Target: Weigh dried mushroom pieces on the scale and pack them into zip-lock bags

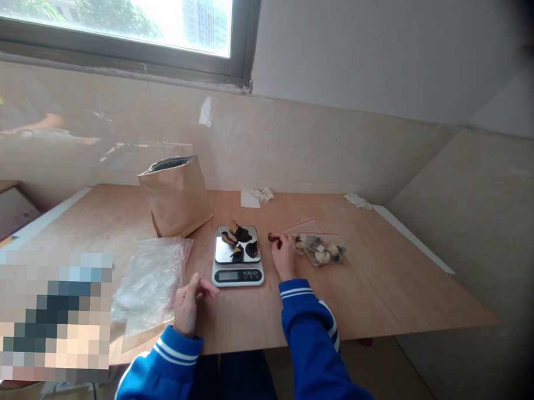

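Note:
A small kitchen scale (pixel 238 278) stands in front of me, its display lit with digits too small to read. Several dark brown, curled dried pieces (pixel 237 252) lie on its shiny plate. To the right of the scale, my right hand (pixel 284 256) pinches a small dark brown dried piece (pixel 272 237) between its fingertips. Just beyond that hand lies a clear zip bag (pixel 309 248) with pale and dark lumps inside. My left hand (pixel 188 302) rests near the scale's front left corner, index finger stretched out and thumb apart, holding nothing.
A pile of clear plastic zip bags (pixel 148 280) lies on the left of the wooden table (pixel 377 291). Behind it stands an open brown paper bag (pixel 177 191). Crumpled white tissues (pixel 262 194) lie at the wall. A pixelated patch hides the lower left.

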A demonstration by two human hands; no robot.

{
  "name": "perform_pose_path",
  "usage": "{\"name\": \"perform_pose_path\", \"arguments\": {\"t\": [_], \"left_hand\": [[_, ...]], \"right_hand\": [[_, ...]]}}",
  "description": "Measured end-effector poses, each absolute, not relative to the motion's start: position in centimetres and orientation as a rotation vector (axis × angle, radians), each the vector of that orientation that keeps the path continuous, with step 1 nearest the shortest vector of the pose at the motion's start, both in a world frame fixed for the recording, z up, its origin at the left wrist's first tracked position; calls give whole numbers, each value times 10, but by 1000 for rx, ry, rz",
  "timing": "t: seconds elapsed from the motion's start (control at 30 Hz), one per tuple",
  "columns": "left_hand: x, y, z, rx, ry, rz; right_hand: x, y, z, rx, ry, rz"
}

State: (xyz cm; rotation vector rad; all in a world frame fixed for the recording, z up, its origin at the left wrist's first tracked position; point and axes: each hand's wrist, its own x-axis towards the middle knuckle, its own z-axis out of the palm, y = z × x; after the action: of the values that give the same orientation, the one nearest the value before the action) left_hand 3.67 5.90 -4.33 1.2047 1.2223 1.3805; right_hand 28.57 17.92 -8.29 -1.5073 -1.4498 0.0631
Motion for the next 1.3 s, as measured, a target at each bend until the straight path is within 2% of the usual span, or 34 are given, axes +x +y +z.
{"name": "perform_pose_path", "arguments": {"t": [0.37, 0.6, 0.87, 1.03, 1.3], "left_hand": [[45, 46, -34, 1558, 1169, 1477], [67, 70, -21, 1883, 1623, 1303], [72, 110, -14, 2176, 1718, 1020], [69, 114, -12, 2187, 1712, 924], [73, 103, -13, 2103, 1675, 1103]], "right_hand": [[281, 178, -84, -1579, -1532, 36], [282, 177, -83, -1603, -1563, 18], [280, 176, -79, -1615, -1545, -13], [275, 167, -62, -1396, -1588, 83], [262, 157, -48, -1143, -1778, 219]]}}
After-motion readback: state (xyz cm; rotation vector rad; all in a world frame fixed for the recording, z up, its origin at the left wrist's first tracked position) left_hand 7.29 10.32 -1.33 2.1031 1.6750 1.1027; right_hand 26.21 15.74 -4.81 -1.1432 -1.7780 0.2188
